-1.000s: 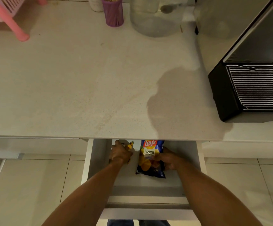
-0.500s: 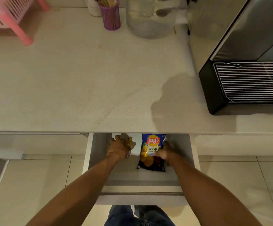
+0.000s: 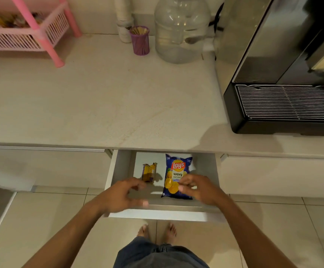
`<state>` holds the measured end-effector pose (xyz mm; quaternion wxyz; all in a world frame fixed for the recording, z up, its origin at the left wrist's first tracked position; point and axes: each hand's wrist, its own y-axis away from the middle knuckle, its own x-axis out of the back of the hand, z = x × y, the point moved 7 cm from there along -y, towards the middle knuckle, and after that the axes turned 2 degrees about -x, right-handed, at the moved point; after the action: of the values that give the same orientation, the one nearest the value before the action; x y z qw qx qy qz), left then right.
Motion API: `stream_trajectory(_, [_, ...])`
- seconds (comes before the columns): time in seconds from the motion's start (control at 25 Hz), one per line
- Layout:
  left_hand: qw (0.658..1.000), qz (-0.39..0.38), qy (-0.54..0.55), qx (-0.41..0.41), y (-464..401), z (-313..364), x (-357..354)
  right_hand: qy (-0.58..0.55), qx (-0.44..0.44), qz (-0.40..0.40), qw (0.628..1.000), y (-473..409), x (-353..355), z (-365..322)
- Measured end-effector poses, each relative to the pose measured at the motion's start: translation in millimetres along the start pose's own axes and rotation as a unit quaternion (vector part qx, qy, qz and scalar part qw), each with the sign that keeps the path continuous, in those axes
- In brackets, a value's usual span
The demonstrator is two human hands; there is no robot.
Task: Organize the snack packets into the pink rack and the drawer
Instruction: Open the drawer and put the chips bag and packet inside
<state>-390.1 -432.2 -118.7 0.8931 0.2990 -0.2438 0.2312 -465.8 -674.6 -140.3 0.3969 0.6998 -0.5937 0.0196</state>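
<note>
The white drawer (image 3: 118, 167) under the counter stands pulled out. Inside it lie a blue Lay's chip packet (image 3: 177, 169) and, to its left, a small brown and yellow snack packet (image 3: 149, 172). My left hand (image 3: 122, 195) hovers over the drawer's front left, fingers spread, holding nothing. My right hand (image 3: 200, 188) hangs over the lower right of the chip packet, fingers loosely curled and apart, empty. The pink rack (image 3: 27, 35) stands at the counter's back left with several packets in its tray.
A purple cup of sticks (image 3: 140, 42), a white bottle (image 3: 124, 26) and a large clear water jug (image 3: 180, 31) line the back of the counter (image 3: 99, 103). A black and silver machine (image 3: 285, 74) fills the right side. My bare feet stand on the tiled floor below.
Both hands have let go of the two packets and drawn back toward the drawer's front. The packets stay lying in the drawer. The view has tilted up and back.
</note>
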Motion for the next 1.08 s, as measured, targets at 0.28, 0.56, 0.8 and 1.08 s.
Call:
stream_trajectory(0.28, [0.996,-0.035,-0.044,-0.075,30.8,7.1,-5.8,0.098,0.057,-0.038,0.993,45.5,-32.0,-16.9])
stream_trajectory(0.56, [0.994,0.022,-0.065,-0.086,33.0,4.8,-1.4,0.214,0.114,0.026,0.970,44.5,-39.0,-33.5])
stream_trajectory(0.8, [0.969,0.140,-0.145,-0.143,21.0,14.5,19.7,0.224,0.171,0.182,0.942,51.6,-19.4,-49.4])
stream_trajectory(1.08, [0.890,0.296,-0.274,-0.214,1.8,29.4,35.9,0.284,0.187,0.371,0.864,39.5,-6.7,-68.9])
